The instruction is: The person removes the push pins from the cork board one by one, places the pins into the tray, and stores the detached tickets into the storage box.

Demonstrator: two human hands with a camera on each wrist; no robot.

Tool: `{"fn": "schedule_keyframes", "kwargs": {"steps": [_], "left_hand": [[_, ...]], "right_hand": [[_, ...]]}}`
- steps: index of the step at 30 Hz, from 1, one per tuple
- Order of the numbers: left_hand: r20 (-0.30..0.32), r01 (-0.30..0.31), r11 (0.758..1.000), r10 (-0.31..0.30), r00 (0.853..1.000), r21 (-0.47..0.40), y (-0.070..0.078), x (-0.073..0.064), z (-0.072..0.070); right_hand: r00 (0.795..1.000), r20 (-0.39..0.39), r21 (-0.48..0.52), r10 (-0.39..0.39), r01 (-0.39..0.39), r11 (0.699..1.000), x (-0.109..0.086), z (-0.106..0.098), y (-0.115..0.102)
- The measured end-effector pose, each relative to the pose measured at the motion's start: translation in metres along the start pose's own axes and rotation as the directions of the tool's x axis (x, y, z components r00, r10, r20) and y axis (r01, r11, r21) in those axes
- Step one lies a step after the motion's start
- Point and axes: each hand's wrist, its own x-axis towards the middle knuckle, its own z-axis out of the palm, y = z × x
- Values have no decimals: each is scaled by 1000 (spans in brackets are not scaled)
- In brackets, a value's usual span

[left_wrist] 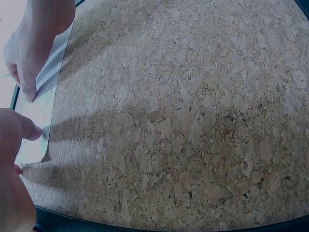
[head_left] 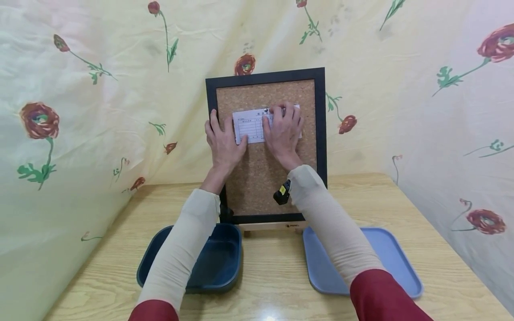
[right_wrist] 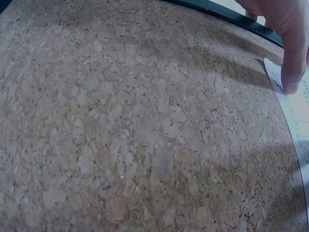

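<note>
A white printed paper form lies flat against the cork board, which has a black frame. At the form's left end my left hand rests spread on the board. Its thumb presses the form near the lower left corner. My right hand lies over the form's right part with bent fingers, pressing it to the cork. Just left of those fingers, at the form's top edge, is a small dark, shiny pin-like thing. Most of the form's right half is hidden.
The board stands upright on a wooden base on the light wood table. A dark blue bin stands at front left, partly behind the left forearm. A light blue tray lies under the right forearm. Flowered cloth hangs behind.
</note>
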Motion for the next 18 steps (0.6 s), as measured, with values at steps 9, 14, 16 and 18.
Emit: {"fn": "schedule_keyframes", "kwargs": {"steps": [9,14,16,18], "left_hand": [[-38,5,1000,-5,999,-24,3,-1,3],[-64,12,998,-16,998,-58,4,-1,4],[-74,17,997,-22,997,-72,3,-1,5],[-81,23,996,-30,996,-86,3,-1,5]], "right_hand": [[1000,-13,21,23,-23,1000,0,3,-1],[999,-24,42,30,-29,999,-1,4,-2],[999,-31,47,31,-30,998,-1,4,-2],[999,-39,50,32,-30,998,-1,5,-2]]}}
